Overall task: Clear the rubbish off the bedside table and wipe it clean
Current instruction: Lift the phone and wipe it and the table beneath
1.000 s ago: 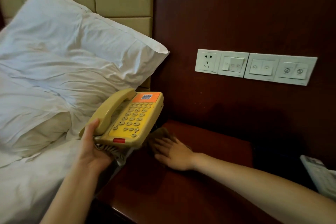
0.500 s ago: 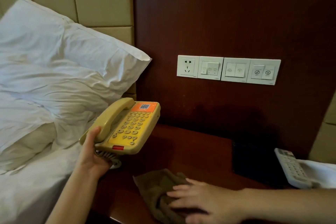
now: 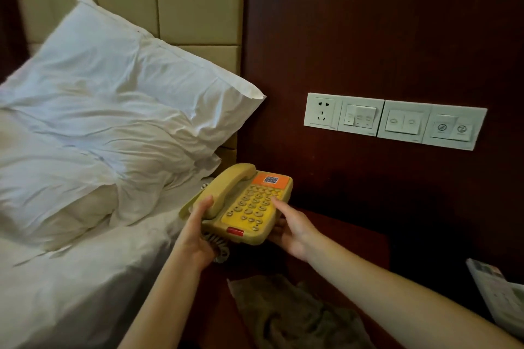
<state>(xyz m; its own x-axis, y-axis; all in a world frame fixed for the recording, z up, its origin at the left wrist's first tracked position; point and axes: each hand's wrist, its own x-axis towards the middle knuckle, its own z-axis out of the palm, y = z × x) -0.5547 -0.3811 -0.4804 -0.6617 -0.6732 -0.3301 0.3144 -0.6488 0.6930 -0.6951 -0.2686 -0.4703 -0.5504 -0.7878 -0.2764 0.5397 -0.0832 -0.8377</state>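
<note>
Both hands are on the yellow telephone, which hangs just above the table's back left corner, hard by the bed. The left hand's grip curls round the near left side, thumb laid against the handset, most likely to keep it seated in its cradle while the set is in the air. The right hand's grip pinches the opposite edge, thumb on the keypad and fingers tucked beneath, sharing the weight and keeping it level. The coiled cord dangles under the left palm. The brown cloth lies crumpled at the table's front edge, with no hand on it. This reads as the wiping stage, with the phone held clear of the wood. A leaflet shows at the far right.
</note>
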